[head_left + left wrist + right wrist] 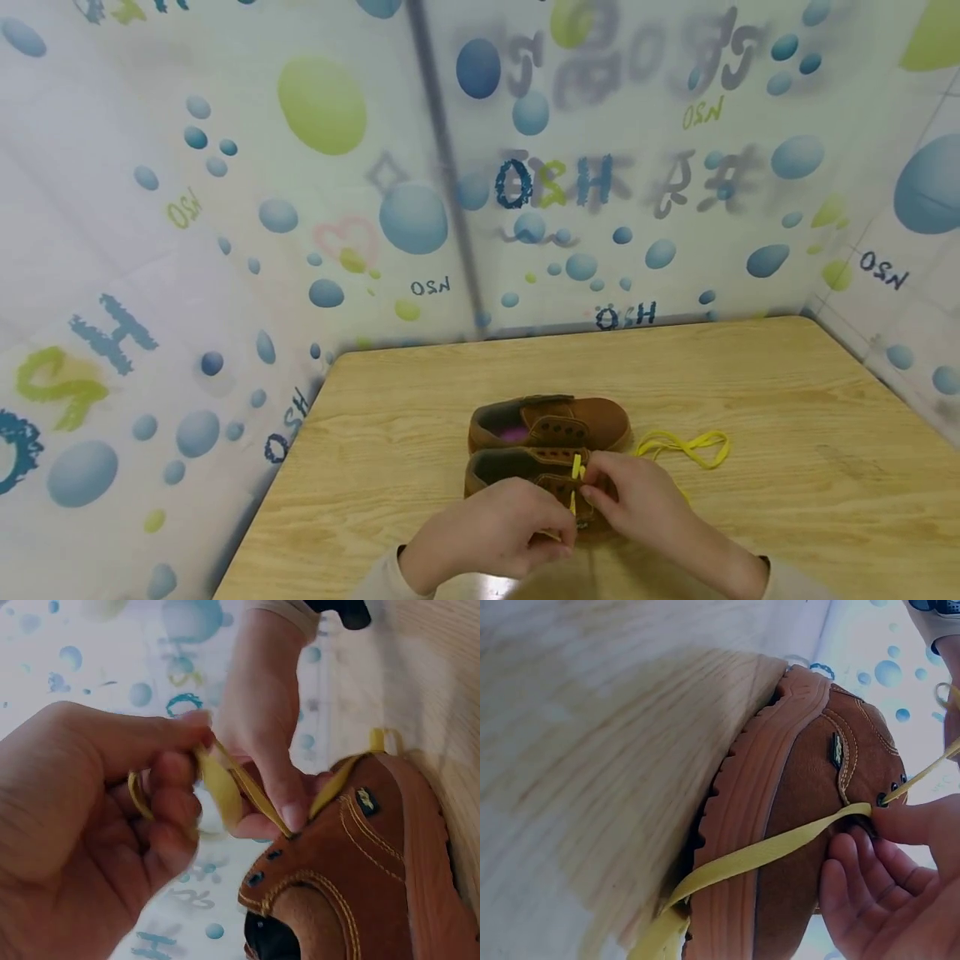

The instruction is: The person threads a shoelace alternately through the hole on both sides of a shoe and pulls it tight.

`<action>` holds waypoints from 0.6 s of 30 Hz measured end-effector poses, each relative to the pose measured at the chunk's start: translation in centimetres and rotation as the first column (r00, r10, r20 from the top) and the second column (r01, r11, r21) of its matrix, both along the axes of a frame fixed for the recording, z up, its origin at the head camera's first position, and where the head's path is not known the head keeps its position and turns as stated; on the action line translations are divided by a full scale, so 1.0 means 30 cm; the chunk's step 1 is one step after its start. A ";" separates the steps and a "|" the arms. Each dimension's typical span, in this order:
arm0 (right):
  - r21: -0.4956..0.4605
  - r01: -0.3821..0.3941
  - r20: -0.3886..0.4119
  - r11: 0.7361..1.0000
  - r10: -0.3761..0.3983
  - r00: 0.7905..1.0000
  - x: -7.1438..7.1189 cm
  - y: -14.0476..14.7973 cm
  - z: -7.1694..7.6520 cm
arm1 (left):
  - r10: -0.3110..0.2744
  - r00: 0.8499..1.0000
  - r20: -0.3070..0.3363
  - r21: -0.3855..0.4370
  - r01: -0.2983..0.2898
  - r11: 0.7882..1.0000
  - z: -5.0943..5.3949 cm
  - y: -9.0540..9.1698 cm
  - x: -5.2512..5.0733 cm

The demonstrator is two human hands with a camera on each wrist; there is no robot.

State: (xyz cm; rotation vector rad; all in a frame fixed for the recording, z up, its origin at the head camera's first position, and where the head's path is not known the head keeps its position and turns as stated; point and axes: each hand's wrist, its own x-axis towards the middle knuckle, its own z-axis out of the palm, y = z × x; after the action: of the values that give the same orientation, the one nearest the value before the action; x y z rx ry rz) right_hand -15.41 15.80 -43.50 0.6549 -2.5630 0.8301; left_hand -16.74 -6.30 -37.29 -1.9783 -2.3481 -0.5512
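Note:
A brown shoe [487, 471] with yellow stitching stands nearest on the table, a yellow shoelace [255, 796] running through an eyelet near its toe. My left hand [517, 525] is above the shoe's near side, pinching the lace between thumb and forefinger [172, 742]; a loop of it shows behind the fingers. At the front eyelets, my right hand [637, 496] pinches the lace against the flap edge with its thumb [900, 823], other fingers curled beside the upper. From that thumb the lace's other length [757, 853] crosses the toe and sole down to the table.
Behind the near shoe, its pair [600, 417] lies alongside with bare eyelets. A loose yellow lace [705, 450] is looped on the wooden table [787, 400] to the right. A patterned curtain [360, 208] stands along the table's back and sides.

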 end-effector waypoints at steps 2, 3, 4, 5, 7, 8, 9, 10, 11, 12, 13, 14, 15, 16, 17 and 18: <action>0.008 0.019 -0.002 1.000 -0.019 1.000 -0.003 -0.002 -0.003 | -0.011 1.000 0.019 0.010 0.011 1.000 0.002 -0.001 0.002; 0.008 0.026 0.001 1.000 -0.026 1.000 -0.005 -0.001 -0.004 | -0.008 0.999 0.032 0.015 0.007 1.000 0.001 -0.001 0.001; 0.004 0.030 0.010 1.000 -0.030 0.999 -0.007 0.000 -0.006 | 0.006 0.999 0.036 0.019 -0.007 1.000 0.001 -0.001 0.000; 0.001 0.035 0.020 0.999 -0.035 0.999 -0.009 0.002 -0.007 | 0.027 0.999 0.038 0.023 -0.028 0.999 0.002 -0.002 -0.001; -0.006 0.042 0.043 0.999 -0.041 0.998 -0.012 0.007 -0.008 | 0.083 0.996 0.045 0.036 -0.085 0.996 0.004 -0.007 -0.005; -0.011 0.042 0.049 0.999 -0.042 0.998 -0.012 0.009 -0.007 | 0.116 0.992 0.045 0.038 -0.118 0.992 0.005 -0.010 -0.009; -0.017 0.037 0.053 0.999 -0.036 0.998 -0.012 0.010 -0.006 | 0.150 0.987 0.054 0.042 -0.152 0.987 0.007 -0.014 -0.012; -0.018 0.034 0.051 0.999 -0.033 0.998 -0.011 0.011 -0.005 | 0.183 0.981 0.061 0.044 -0.186 0.982 0.010 -0.018 -0.017; -0.016 0.030 0.051 0.999 -0.029 0.998 -0.010 0.012 -0.004 | 0.220 0.973 0.066 0.041 -0.223 0.974 0.013 -0.022 -0.022; -0.015 0.023 0.051 1.000 -0.022 0.998 -0.009 0.012 -0.003 | 0.258 0.963 0.079 0.037 -0.261 0.964 0.016 -0.026 -0.027; -0.012 0.017 0.051 1.000 -0.016 0.999 -0.008 0.012 -0.003 | 0.295 0.951 0.098 0.035 -0.299 0.954 0.017 -0.029 -0.033; -0.010 0.008 0.054 1.000 -0.008 0.998 -0.007 0.013 -0.003 | 0.331 0.937 0.115 0.034 -0.337 0.941 0.020 -0.033 -0.039; -0.007 -0.002 0.059 1.000 0.003 0.998 -0.005 0.013 -0.004 | 0.366 0.922 0.130 0.040 -0.373 0.927 0.021 -0.037 -0.044; -0.004 -0.010 0.067 1.000 0.010 0.998 -0.003 0.013 -0.005 | 0.397 0.906 0.146 0.051 -0.408 0.912 0.023 -0.040 -0.049; 0.000 -0.018 0.072 1.000 0.018 0.997 -0.001 0.013 -0.006 | 0.423 0.891 0.163 0.068 -0.437 0.897 0.024 -0.044 -0.054; 0.005 -0.026 0.074 1.000 0.026 0.997 0.001 0.014 -0.008 | 0.437 0.881 0.182 0.095 -0.459 0.884 0.025 -0.047 -0.058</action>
State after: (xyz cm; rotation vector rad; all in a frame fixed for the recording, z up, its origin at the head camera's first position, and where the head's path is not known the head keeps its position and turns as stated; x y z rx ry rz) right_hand -15.38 16.21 -43.73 0.6728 -2.6294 0.8710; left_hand -18.48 -7.72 -36.55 -1.3044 -2.6537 -0.8254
